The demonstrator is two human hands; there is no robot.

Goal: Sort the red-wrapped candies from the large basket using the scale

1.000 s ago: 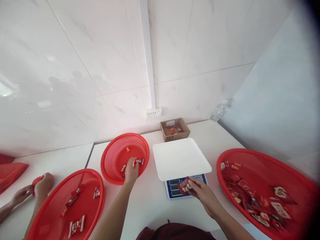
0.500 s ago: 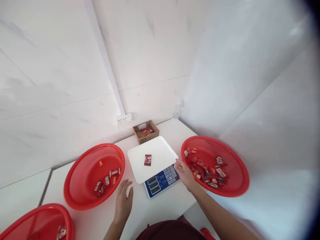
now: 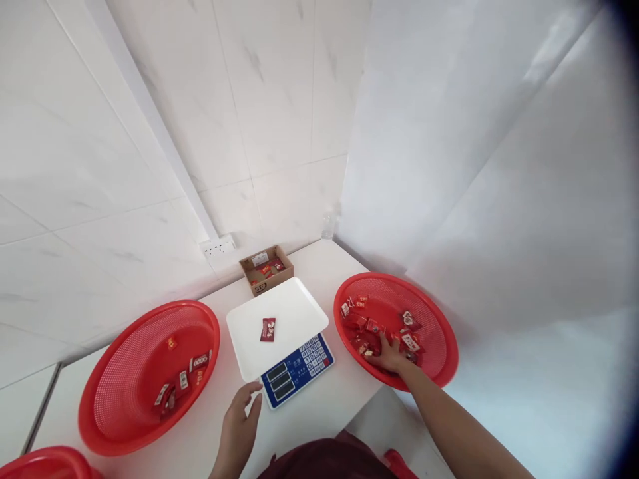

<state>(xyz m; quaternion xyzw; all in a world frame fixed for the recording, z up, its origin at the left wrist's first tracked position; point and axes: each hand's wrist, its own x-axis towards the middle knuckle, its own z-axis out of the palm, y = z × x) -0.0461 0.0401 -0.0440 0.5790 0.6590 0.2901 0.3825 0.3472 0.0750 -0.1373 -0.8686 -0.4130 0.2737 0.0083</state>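
A white table [image 3: 344,394] carries red baskets [image 3: 120,379], a scale [image 3: 300,372], a carton [image 3: 273,281].

Price-computing scale [image 3: 298,370] sits on the table [image 3: 329,261]. On its weighing pan [image 3: 299,307]: one wrapped packet [image 3: 267,329]. Just behind the scale: cardboard box [image 3: 255,289], packets inside. Behind the scale to the left, on the wall: power socket [image 3: 218,247]. Behind it to the right, at the table corner: plastic bottle [image 3: 328,226]. Right of the scale: mesh basket [image 3: 439,322] with a packet pile, the person's right hand [image 3: 388,356] in it. Left of the scale: second basket [image 3: 122,352], a few packets inside; farther left and forward, third basket [image 3: 47,459], partly in frame. Left hand [image 3: 241,420] before the scale's front-left corner.
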